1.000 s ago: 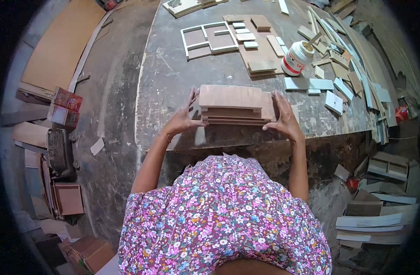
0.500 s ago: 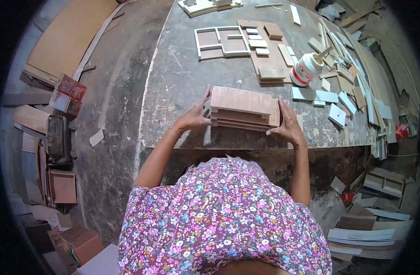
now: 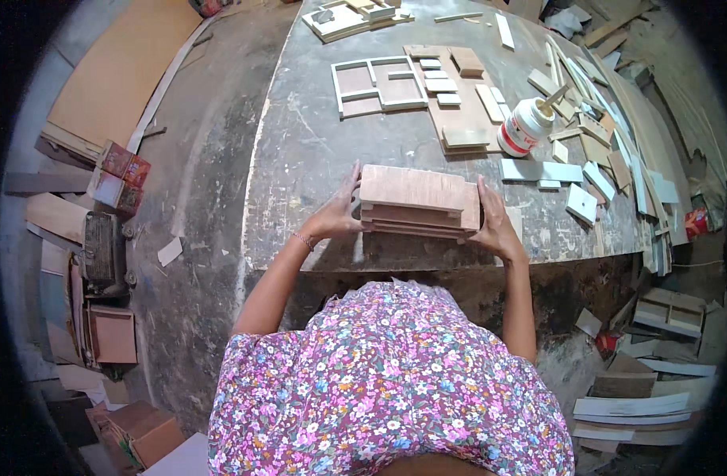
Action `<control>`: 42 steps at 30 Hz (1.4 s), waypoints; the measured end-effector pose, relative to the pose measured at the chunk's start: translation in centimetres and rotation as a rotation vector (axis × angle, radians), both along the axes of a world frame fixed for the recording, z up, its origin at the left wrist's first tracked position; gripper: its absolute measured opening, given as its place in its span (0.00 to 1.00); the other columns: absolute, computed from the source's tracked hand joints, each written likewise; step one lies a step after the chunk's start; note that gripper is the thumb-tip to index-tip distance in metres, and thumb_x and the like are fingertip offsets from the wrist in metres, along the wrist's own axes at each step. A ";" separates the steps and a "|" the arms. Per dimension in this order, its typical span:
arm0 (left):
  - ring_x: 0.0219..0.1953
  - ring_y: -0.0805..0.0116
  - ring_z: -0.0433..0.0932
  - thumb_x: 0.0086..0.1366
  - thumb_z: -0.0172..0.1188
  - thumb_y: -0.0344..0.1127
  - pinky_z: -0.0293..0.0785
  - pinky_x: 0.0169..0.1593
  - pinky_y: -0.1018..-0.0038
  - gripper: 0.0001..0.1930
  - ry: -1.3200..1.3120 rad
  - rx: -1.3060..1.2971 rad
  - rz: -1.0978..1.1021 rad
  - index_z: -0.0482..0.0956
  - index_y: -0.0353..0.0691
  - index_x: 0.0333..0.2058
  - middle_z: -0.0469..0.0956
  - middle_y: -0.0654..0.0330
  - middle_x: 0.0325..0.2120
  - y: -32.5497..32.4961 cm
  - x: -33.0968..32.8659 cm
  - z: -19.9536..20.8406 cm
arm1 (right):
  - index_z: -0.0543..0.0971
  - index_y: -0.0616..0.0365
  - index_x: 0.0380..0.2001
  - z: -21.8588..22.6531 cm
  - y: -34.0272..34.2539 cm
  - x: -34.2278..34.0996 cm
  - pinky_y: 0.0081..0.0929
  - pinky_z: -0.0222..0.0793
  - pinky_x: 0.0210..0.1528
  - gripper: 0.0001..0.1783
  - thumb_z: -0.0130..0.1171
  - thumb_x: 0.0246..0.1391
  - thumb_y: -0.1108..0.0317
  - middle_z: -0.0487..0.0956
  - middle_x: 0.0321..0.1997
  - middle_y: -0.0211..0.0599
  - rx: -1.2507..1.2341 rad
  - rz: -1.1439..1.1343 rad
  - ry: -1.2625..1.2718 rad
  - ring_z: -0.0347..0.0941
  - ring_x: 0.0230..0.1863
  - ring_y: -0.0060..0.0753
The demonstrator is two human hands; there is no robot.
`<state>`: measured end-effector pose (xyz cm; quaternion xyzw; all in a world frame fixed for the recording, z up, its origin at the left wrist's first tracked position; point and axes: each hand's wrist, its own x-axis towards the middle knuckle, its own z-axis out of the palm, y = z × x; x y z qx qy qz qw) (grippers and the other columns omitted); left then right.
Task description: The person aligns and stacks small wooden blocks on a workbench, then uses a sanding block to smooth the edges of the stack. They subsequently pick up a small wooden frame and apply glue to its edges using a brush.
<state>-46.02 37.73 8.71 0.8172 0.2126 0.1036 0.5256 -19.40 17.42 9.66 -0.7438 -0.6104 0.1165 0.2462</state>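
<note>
We are steadying the stack [image 3: 415,187] near the front edge of the desk [image 3: 300,151], with our left hand [image 3: 336,217] and right hand [image 3: 498,228] spread open at its two ends. To do this well, we should be pressing evenly from both sides so no layer is slipping askew. It is looking pale brown and flat-topped, with dark gaps showing between the layers on our side.
</note>
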 end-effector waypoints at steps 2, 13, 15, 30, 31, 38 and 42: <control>0.63 0.55 0.46 0.35 0.73 0.39 0.45 0.63 0.67 0.65 -0.005 0.104 -0.006 0.26 0.35 0.60 0.40 0.42 0.61 0.5 -0.2 -1.3 | 0.44 0.55 0.62 -0.1 0.1 0.0 0.40 0.48 0.63 0.70 0.75 0.12 0.61 0.53 0.62 0.48 0.013 0.012 0.008 0.49 0.62 0.51; 0.62 0.63 0.49 0.54 0.60 0.31 0.45 0.62 0.72 0.45 0.093 -0.245 0.032 0.35 0.38 0.61 0.46 0.49 0.61 -1.1 -3.0 -2.8 | 0.43 0.60 0.62 -2.8 -1.8 -1.0 0.34 0.44 0.64 0.71 0.68 0.18 0.36 0.49 0.64 0.50 0.321 -0.224 0.789 0.45 0.65 0.42; 0.61 0.63 0.51 0.55 0.59 0.31 0.47 0.62 0.72 0.43 0.158 -0.345 0.104 0.37 0.37 0.61 0.48 0.50 0.60 -2.4 -2.5 -1.0 | 0.43 0.63 0.61 -5.2 -2.4 -0.4 0.31 0.46 0.62 0.62 0.54 0.33 0.31 0.46 0.65 0.48 0.410 -0.196 0.729 0.44 0.65 0.39; 0.47 0.67 0.68 0.56 0.55 0.29 0.62 0.51 0.73 0.24 -0.091 -0.282 0.355 0.62 0.34 0.52 0.70 0.56 0.44 -8.0 -1.6 -4.8 | 0.38 0.59 0.62 -14.5 -3.4 1.2 0.28 0.37 0.63 0.41 0.29 0.55 0.40 0.44 0.66 0.45 0.597 -0.224 1.321 0.41 0.66 0.35; 0.48 0.66 0.67 0.56 0.55 0.29 0.62 0.52 0.72 0.24 -0.116 -0.266 0.391 0.61 0.34 0.52 0.69 0.55 0.46 -8.6 -1.3 -3.7 | 0.38 0.58 0.62 -14.7 -3.4 1.4 0.27 0.37 0.63 0.41 0.28 0.56 0.41 0.44 0.66 0.45 0.599 -0.216 1.358 0.41 0.66 0.35; 0.63 0.58 0.39 0.56 0.54 0.30 0.38 0.62 0.70 0.44 -0.091 -0.017 0.510 0.30 0.32 0.60 0.37 0.44 0.60 -10.7 -0.6 -4.7 | 0.36 0.57 0.62 -12.0 -3.2 0.8 0.27 0.40 0.63 0.42 0.27 0.55 0.39 0.46 0.66 0.47 0.442 -0.155 1.087 0.46 0.63 0.35; 0.64 0.52 0.28 0.55 0.54 0.31 0.30 0.64 0.67 0.45 -0.130 0.215 0.608 0.28 0.27 0.58 0.26 0.41 0.61 -14.1 1.4 -4.2 | 0.37 0.59 0.62 -5.9 -4.3 -0.4 0.30 0.45 0.62 0.50 0.30 0.50 0.31 0.47 0.65 0.50 0.188 -0.186 0.729 0.47 0.63 0.41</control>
